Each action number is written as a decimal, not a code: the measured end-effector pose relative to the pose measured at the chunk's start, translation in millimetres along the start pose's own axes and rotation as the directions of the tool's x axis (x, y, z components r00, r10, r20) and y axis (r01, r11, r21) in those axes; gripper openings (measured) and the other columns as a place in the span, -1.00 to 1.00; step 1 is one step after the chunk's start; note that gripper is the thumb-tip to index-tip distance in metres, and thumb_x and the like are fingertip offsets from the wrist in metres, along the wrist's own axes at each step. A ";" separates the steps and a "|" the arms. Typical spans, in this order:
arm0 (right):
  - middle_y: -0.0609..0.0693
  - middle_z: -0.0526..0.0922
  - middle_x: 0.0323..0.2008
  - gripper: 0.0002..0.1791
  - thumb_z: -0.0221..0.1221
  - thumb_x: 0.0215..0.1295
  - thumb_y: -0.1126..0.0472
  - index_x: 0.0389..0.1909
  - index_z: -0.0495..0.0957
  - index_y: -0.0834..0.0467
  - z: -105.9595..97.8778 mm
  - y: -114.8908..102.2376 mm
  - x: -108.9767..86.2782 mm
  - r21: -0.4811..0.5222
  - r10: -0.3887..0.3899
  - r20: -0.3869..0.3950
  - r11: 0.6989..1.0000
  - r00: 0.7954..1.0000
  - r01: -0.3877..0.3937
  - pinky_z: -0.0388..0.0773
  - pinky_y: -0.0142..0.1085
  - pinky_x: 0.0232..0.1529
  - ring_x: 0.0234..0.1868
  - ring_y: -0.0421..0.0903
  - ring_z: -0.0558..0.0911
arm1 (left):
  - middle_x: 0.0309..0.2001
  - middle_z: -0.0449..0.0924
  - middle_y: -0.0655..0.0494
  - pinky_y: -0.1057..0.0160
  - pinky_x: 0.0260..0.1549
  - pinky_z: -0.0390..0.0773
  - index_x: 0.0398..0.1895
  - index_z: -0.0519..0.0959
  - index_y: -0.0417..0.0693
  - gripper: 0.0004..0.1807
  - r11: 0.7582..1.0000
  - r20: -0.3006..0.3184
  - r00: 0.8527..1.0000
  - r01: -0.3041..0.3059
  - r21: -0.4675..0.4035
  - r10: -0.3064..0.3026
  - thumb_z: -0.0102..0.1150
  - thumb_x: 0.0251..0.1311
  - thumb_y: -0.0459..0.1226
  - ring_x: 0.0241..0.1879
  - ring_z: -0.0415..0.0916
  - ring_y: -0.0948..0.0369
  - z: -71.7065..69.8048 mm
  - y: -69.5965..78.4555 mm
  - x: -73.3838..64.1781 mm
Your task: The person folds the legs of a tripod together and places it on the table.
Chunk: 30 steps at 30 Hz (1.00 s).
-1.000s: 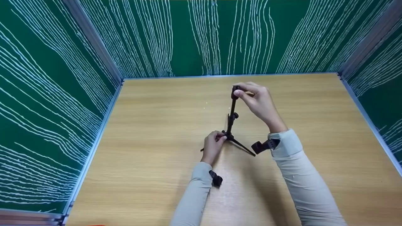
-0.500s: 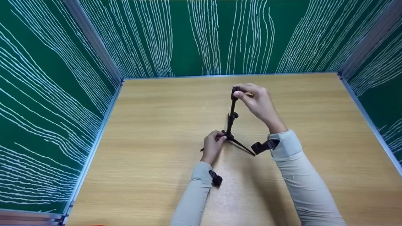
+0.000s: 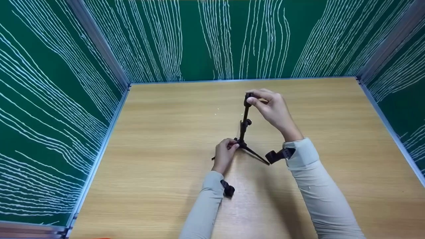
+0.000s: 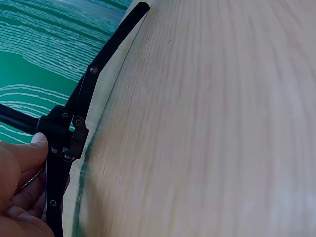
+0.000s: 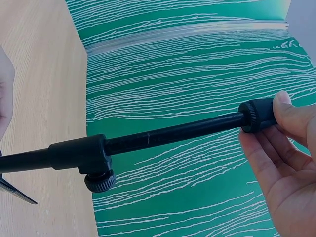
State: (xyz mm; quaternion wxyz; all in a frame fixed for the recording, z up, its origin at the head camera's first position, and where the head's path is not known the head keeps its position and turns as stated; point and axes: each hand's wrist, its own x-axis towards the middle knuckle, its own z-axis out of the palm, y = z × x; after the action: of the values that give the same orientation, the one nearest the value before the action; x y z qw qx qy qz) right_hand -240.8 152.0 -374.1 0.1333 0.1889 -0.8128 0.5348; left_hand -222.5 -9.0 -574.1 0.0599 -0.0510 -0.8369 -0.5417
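A small black tripod (image 3: 245, 116) stands on the wooden table with its legs spread and its centre pole raised. My right hand (image 3: 274, 108) pinches the black head (image 5: 259, 114) at the pole's top between thumb and fingers. Lower down, my left hand (image 3: 225, 153) grips the tripod near the hub (image 4: 54, 129) where the legs join, thumb against it and fingers behind a leg. A ridged locking knob (image 5: 100, 181) sticks out from the collar partway along the pole. One leg (image 3: 257, 155) reaches toward the front right; another is partly hidden behind my left hand.
The wooden table (image 3: 159, 132) is bounded by green panels (image 3: 192, 39) with white wavy lines, set in metal frames. A strip of something red (image 3: 101, 238) shows at the bottom edge. Small pale specks (image 3: 215, 114) lie beyond the tripod.
Almost nothing differs. The tripod's head and my right hand have shifted down very slightly; my left hand stays at the hub.
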 end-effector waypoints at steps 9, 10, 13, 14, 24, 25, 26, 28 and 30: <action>0.17 0.67 -0.10 -0.72 0.20 0.30 0.26 -0.02 0.64 0.27 0.5 -0.5 1.1 0.024 0.020 0.013 0.999 1.000 -0.020 0.57 -0.48 0.00 -0.13 -0.29 0.59 | -0.28 0.69 -0.03 0.46 -0.30 0.56 -0.29 0.65 -0.23 -0.87 1.000 -0.019 1.000 -0.002 0.024 0.003 0.29 0.15 -0.32 -0.33 0.60 0.25 0.1 0.0 -0.1; 0.18 0.67 -0.09 -0.72 0.20 0.30 0.25 -0.02 0.64 0.27 0.5 -0.6 1.1 0.025 0.020 0.014 0.999 1.000 -0.020 0.57 -0.48 0.00 -0.13 -0.29 0.60 | -0.28 0.69 -0.03 0.46 -0.31 0.56 -0.29 0.65 -0.23 -0.87 1.000 -0.020 1.000 -0.003 0.024 0.004 0.29 0.15 -0.32 -0.33 0.60 0.26 0.2 0.0 0.1; 0.18 0.67 -0.08 -0.72 0.20 0.30 0.25 -0.02 0.63 0.28 0.4 -1.0 1.3 0.025 0.019 0.016 0.999 1.000 -0.020 0.57 -0.48 0.01 -0.14 -0.30 0.60 | -0.28 0.69 -0.02 0.45 -0.31 0.56 -0.30 0.65 -0.22 -0.88 1.000 -0.021 1.000 -0.002 0.022 0.002 0.29 0.14 -0.33 -0.34 0.59 0.27 0.2 -0.2 0.4; 0.19 0.66 -0.08 -0.72 0.19 0.30 0.27 -0.02 0.63 0.28 0.3 -0.8 1.4 0.025 0.019 0.016 0.999 1.000 -0.020 0.57 -0.48 0.01 -0.14 -0.31 0.59 | -0.28 0.69 -0.02 0.45 -0.31 0.56 -0.30 0.65 -0.22 -0.88 1.000 -0.022 1.000 -0.003 0.022 0.003 0.29 0.14 -0.33 -0.35 0.59 0.27 0.1 -0.2 0.5; 0.20 0.66 -0.06 -0.72 0.20 0.28 0.30 -0.02 0.63 0.30 1.2 1.8 2.0 0.026 0.026 0.024 0.999 0.999 -0.026 0.57 -0.47 0.00 -0.14 -0.30 0.60 | -0.28 0.68 -0.03 0.45 -0.31 0.57 -0.30 0.65 -0.23 -0.89 1.000 -0.017 1.000 0.001 0.005 0.000 0.29 0.15 -0.34 -0.34 0.60 0.26 0.3 1.2 0.4; 0.20 0.66 -0.06 -0.72 0.21 0.28 0.29 -0.02 0.63 0.30 1.7 3.0 1.5 0.024 0.029 0.027 0.999 0.999 -0.030 0.57 -0.46 0.01 -0.15 -0.29 0.60 | -0.28 0.68 -0.03 0.45 -0.31 0.57 -0.30 0.64 -0.23 -0.88 1.000 -0.013 1.000 0.004 0.000 -0.004 0.29 0.15 -0.34 -0.33 0.60 0.26 0.4 1.3 0.3; 0.21 0.66 -0.06 -0.72 0.21 0.28 0.28 -0.02 0.63 0.30 2.2 4.1 0.8 0.022 0.033 0.032 0.999 0.999 -0.034 0.57 -0.45 0.02 -0.15 -0.28 0.60 | -0.28 0.68 -0.03 0.45 -0.31 0.57 -0.29 0.64 -0.23 -0.88 1.000 -0.010 1.000 0.006 -0.001 -0.006 0.29 0.15 -0.33 -0.33 0.60 0.26 0.4 1.4 0.1; 0.20 0.67 -0.07 -0.72 0.21 0.28 0.27 -0.03 0.63 0.30 3.2 6.3 -0.8 0.013 0.038 0.035 0.999 0.999 -0.038 0.57 -0.45 0.02 -0.16 -0.29 0.61 | -0.28 0.68 -0.03 0.45 -0.32 0.57 -0.29 0.64 -0.23 -0.88 1.000 -0.006 1.000 0.004 -0.007 -0.004 0.29 0.15 -0.34 -0.33 0.60 0.26 0.4 1.7 -0.2; 0.20 0.68 -0.10 -0.72 0.21 0.28 0.27 -0.03 0.64 0.29 3.8 8.4 -2.0 0.006 0.032 0.028 0.999 0.999 -0.033 0.58 -0.44 0.02 -0.17 -0.29 0.61 | -0.29 0.68 -0.04 0.45 -0.32 0.56 -0.30 0.64 -0.24 -0.88 1.000 -0.006 1.000 0.002 -0.014 -0.002 0.29 0.15 -0.35 -0.35 0.59 0.26 0.5 2.1 -0.5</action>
State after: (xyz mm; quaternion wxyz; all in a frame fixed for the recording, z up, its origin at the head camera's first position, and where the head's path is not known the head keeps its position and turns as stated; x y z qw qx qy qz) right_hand -242.8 151.9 -383.4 0.1125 0.1837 -0.8157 0.5369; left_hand -221.7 -7.7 -572.4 0.0617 -0.0490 -0.8330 -0.5476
